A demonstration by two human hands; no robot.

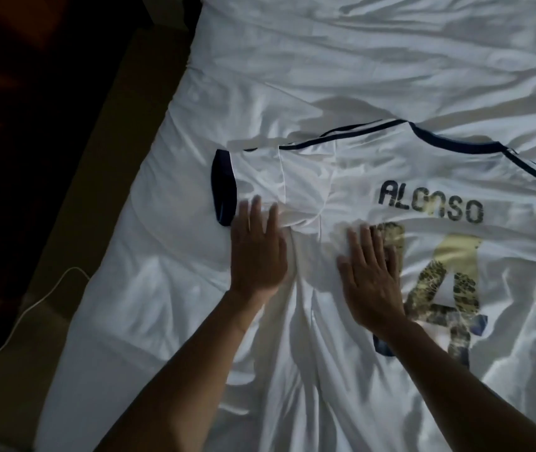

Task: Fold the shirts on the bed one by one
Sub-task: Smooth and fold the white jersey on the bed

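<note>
a white football shirt (374,171) with navy trim lies back-up on the bed (325,60), its printed name and a worn yellow number facing up. the left sleeve (250,177), navy-cuffed, stretches toward the bed's left edge. the left hand (257,252) lies flat, fingers straight, pressing the cloth just below that sleeve. the right hand (371,275) is flat too, fingers spread, pressing the shirt's back beside the number. neither hand grasps anything. a white cable (31,308) trails on the dim floor at left.
</note>
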